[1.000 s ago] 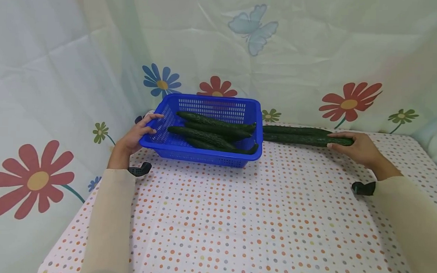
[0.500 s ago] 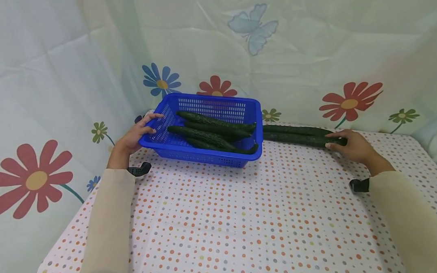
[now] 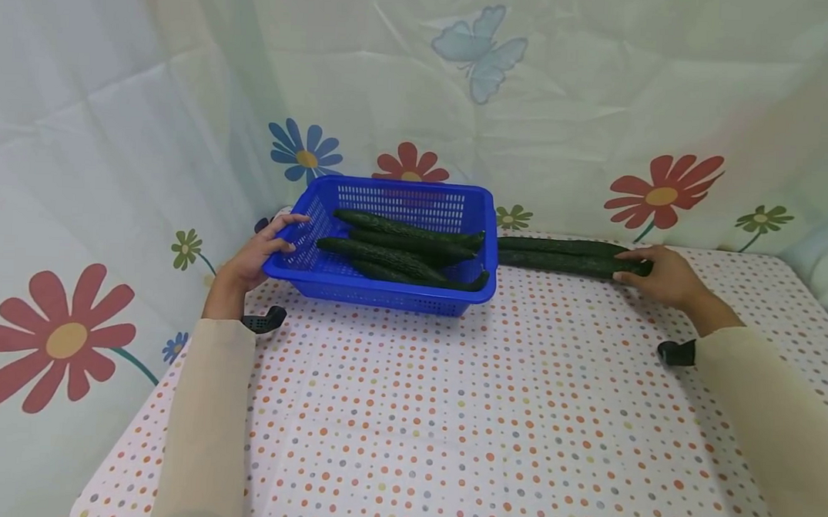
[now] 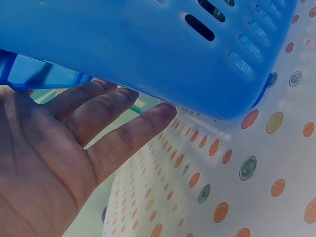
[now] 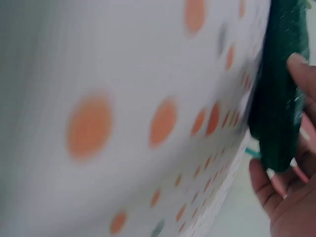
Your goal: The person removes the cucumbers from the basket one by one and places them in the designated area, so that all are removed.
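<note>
Since a second ago, the right hand [image 3: 670, 279] and a long, dark-green, rough-skinned cucumber [image 3: 559, 262] have slid slightly toward nine o'clock. At eleven o'clock, the left hand's [image 3: 247, 260] fingers hold the rim of a blue, rectangular, perforated plastic basket [image 3: 377, 297]; pressing there might tip it. Inside lie wrinkled, curved green cucumbers [image 3: 386, 256]. At the basket's three o'clock, on the white, polka-dotted table [image 3: 476, 415], the right fingers grip the first cucumber's end; if lifted so, its weight could twist it free.
</note>
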`<move>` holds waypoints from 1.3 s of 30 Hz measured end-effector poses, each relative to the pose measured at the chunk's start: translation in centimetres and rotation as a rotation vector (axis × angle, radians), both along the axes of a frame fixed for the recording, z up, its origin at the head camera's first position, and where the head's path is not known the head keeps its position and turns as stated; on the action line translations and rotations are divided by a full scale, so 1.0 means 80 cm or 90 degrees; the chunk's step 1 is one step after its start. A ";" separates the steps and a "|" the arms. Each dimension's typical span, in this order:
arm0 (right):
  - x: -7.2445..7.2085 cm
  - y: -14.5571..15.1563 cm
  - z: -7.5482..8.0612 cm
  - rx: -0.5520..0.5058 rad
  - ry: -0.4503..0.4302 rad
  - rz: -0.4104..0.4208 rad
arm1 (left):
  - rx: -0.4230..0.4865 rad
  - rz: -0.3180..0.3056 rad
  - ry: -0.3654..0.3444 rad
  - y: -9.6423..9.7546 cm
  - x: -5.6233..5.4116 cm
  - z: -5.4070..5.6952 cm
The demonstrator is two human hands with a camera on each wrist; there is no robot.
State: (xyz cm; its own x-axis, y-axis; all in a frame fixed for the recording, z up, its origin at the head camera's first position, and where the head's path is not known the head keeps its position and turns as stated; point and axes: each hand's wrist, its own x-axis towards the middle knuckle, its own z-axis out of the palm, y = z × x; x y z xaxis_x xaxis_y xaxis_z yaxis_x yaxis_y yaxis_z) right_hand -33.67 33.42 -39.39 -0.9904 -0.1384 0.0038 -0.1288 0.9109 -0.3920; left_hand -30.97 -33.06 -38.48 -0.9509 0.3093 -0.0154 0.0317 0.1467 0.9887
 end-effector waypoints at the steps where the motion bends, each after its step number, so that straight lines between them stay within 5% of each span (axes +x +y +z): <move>1: 0.001 -0.002 0.000 0.002 0.005 0.000 | 0.000 -0.001 0.000 0.000 0.000 0.000; 12: 0.009 -0.015 -0.003 0.022 0.009 0.048 | 0.002 0.008 -0.006 0.001 0.001 0.002; 25: 0.014 -0.029 0.003 0.129 0.113 0.067 | -0.005 0.014 -0.009 0.002 0.004 0.002; 30: 0.014 -0.037 0.004 0.121 0.145 0.053 | 0.001 0.007 -0.006 0.002 0.002 0.000; 39: 0.017 -0.058 0.014 0.140 0.118 0.065 | 0.000 0.002 0.002 0.001 0.001 0.000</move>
